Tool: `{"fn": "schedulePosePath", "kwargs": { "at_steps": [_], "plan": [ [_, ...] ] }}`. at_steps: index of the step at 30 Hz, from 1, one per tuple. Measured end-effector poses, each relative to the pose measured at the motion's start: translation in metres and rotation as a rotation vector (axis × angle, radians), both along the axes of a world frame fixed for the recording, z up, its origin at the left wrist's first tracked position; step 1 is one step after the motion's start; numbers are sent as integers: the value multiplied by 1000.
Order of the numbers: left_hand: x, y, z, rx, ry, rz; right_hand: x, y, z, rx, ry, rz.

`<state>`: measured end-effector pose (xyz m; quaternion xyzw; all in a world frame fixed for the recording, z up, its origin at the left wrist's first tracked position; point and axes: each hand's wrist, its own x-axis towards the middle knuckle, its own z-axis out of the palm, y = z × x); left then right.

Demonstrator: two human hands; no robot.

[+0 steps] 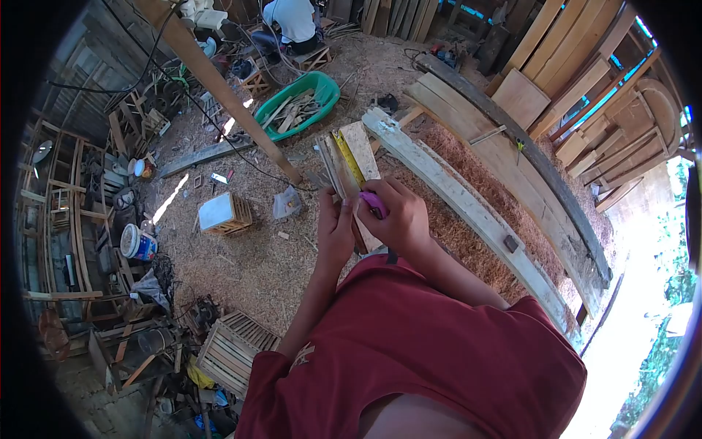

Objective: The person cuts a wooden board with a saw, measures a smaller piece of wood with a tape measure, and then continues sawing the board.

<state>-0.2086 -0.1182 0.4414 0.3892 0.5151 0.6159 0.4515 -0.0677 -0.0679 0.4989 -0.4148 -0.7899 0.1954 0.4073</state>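
Note:
A purple tape measure (374, 205) is in my right hand (401, 218), the fingers closed round its case. Its yellow blade (348, 156) runs out lengthwise along some short wooden boards (358, 140) held in front of my body. My left hand (337, 228) grips the left edge of these boards near the blade, with the thumb on the upper face. How many boards lie together, and their undersides, I cannot make out.
Long planks (468, 197) lie on the right above wood shavings. A green tub (298, 104) holds wood scraps. Left of me are a slatted stool (224, 213), a plastic bag (287, 203), a bucket (138, 242) and a slatted crate (235, 353). Another person (292, 23) sits at the back.

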Motion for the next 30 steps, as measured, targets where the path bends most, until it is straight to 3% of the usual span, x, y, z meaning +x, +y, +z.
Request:
{"fn": "schedulePosePath", "kwargs": {
  "at_steps": [13,16,25,30],
  "plan": [
    [2,-7,-2,-30,-268,-78,10,-16,-6,-3,-54,126],
    [2,-7,-1,-72,-150,-28,13,-19,-15,10,-80,139],
    [-7,-9,-12,-44,-115,-41,19,-32,-20,-147,-143,130],
    [0,-13,-12,-153,-163,-19,23,-38,-24,-185,-156,165]
  ]
}}
